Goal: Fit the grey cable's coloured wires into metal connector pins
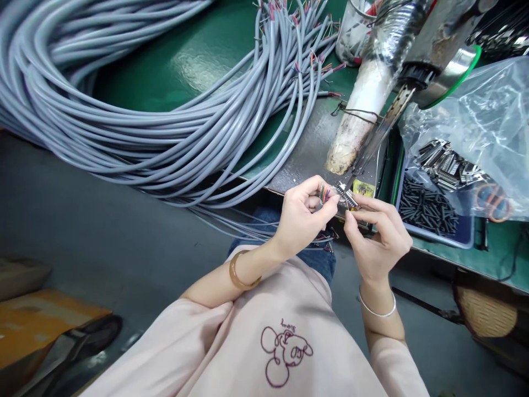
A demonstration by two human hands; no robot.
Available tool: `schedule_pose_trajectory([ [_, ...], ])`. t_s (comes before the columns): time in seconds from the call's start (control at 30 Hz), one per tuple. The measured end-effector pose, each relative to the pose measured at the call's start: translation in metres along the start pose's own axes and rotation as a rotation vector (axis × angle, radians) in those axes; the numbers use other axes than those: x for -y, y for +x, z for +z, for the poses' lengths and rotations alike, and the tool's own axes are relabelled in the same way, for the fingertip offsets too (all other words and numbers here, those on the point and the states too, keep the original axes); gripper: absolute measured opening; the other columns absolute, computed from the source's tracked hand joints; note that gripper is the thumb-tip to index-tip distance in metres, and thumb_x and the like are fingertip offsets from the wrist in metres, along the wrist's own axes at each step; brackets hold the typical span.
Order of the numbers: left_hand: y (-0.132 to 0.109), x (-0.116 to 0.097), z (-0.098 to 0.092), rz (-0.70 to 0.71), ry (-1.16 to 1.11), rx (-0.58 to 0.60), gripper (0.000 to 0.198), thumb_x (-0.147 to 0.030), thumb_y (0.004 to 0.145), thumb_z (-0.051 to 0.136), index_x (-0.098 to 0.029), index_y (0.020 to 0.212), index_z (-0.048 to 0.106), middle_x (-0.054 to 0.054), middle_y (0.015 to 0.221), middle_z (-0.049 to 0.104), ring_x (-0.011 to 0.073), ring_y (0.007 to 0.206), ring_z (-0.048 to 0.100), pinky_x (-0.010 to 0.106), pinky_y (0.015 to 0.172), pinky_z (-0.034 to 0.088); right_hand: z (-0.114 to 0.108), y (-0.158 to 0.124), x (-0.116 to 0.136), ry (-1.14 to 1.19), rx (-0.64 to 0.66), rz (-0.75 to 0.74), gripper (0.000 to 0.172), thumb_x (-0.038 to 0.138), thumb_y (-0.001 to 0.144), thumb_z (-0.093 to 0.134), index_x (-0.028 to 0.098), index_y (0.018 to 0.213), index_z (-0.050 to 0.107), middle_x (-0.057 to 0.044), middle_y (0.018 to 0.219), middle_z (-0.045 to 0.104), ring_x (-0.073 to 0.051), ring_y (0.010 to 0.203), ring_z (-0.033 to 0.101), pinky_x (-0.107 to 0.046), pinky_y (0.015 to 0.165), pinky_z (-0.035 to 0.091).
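My left hand [303, 215] is closed in a pinch on the end of a grey cable, whose coloured wires [324, 193] fan out above my fingers. My right hand [378, 231] pinches a small metal connector [347, 196] and holds it right beside those wire ends. Both hands meet at the front edge of the green bench [173, 60], over my lap. A large bundle of grey cables [124, 110] with stripped coloured tips lies across the bench to the left.
A blue tray [467, 234] holds black tubes and metal connectors [444, 162], partly under a clear plastic bag [475, 110]. A wrapped machine arm [363, 105] slants down toward my hands. Orange-handled scissors [494, 201] lie at the right. Grey floor lies below left.
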State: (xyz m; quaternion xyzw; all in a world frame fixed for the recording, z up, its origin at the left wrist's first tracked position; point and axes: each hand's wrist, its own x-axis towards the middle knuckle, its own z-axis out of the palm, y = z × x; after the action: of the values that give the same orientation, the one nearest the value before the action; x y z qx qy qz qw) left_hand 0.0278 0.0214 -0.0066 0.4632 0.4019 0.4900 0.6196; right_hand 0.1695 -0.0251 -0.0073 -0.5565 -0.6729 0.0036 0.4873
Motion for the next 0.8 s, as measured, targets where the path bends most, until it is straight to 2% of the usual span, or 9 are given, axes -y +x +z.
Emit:
schedule_pose_trajectory([
  [0.33,-0.0001,-0.0054,0.0006,0.063,0.080,-0.016,0.017,-0.019,0.087,0.065,-0.017,0.075,0.053,-0.003,0.073,0.057,0.0015,0.046,0.047,0.015,0.043,0.038,0.0031,0.0048,0.0015,0.006,-0.037,-0.014,0.018,0.008,0.080,0.077,0.024,0.087,0.072,-0.001,0.104,0.077,-0.016,0.090,0.075,-0.031,0.083,0.065],
  [0.63,-0.0008,-0.0061,-0.0022,0.001,0.063,0.005,0.018,-0.020,0.086,0.066,-0.016,0.074,0.054,-0.003,0.075,0.057,0.0016,0.047,0.047,0.015,0.044,0.039,0.0034,0.0012,0.0019,-0.041,-0.030,-0.018,0.017,0.012,0.081,0.076,0.026,0.089,0.071,0.000,0.104,0.077,-0.016,0.090,0.076,-0.032,0.083,0.065],
  [0.8,-0.0002,-0.0039,-0.0029,-0.002,0.069,0.017,0.018,-0.018,0.087,0.064,-0.017,0.074,0.051,-0.003,0.075,0.056,0.0013,0.045,0.046,0.017,0.041,0.036,0.0043,-0.0007,0.0003,-0.040,-0.033,-0.034,0.018,0.010,0.082,0.076,0.025,0.089,0.070,0.000,0.102,0.078,-0.016,0.091,0.076,-0.032,0.083,0.065],
])
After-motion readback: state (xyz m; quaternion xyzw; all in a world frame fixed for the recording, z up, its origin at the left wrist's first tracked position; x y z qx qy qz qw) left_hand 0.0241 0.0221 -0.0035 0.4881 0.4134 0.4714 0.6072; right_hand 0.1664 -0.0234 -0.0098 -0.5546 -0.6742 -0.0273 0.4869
